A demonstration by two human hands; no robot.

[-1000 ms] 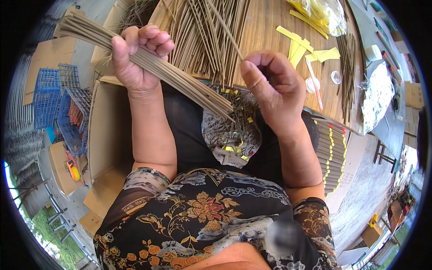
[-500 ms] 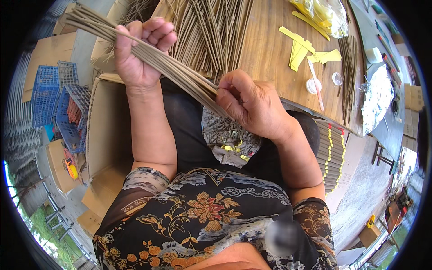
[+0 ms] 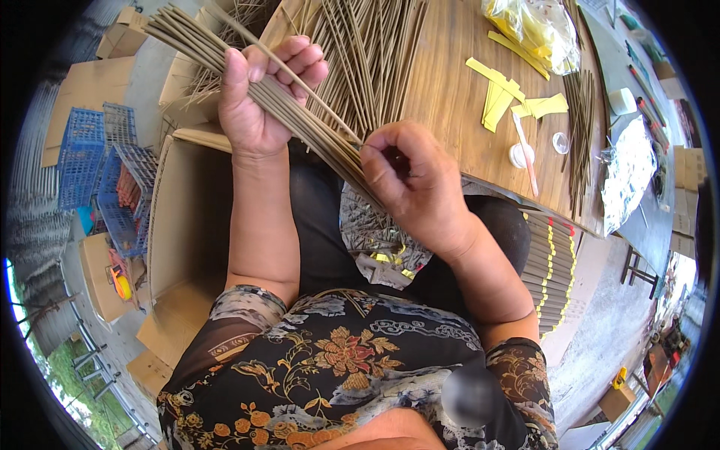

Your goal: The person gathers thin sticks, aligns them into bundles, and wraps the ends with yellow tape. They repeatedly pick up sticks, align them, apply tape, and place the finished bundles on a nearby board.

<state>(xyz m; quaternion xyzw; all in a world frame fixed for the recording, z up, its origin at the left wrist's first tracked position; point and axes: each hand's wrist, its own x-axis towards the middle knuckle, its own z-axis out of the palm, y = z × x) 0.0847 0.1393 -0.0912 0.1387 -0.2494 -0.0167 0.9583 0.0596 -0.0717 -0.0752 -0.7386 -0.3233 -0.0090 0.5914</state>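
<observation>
A slanting bundle of thin brown incense sticks [image 3: 307, 133] lies across the palm of my left hand [image 3: 256, 133], thumb on one side and curled fingers on the other. My right hand [image 3: 424, 176] is at the bundle's lower right end, thumb and forefinger pinched together. From that pinch a single incense stick [image 3: 330, 112] rises apart from the bundle and passes by the left fingers. The right fingertips partly hide the ends of the sticks. Behind my hands, a large pile of loose incense sticks [image 3: 367, 60] rests on the wooden table [image 3: 439, 90].
Yellow paper strips [image 3: 499, 101], a clear bag [image 3: 551, 37] with yellow contents and a small white jar [image 3: 517, 156] are on the table. Yellow-banded stick bundles [image 3: 551, 270] stand below its edge. An open cardboard box [image 3: 187, 210] is at my left, blue crates [image 3: 81, 154] beyond it.
Both hands and the bundle have shifted slightly right. One stick has separated from the bundle and now stands off it at an angle.
</observation>
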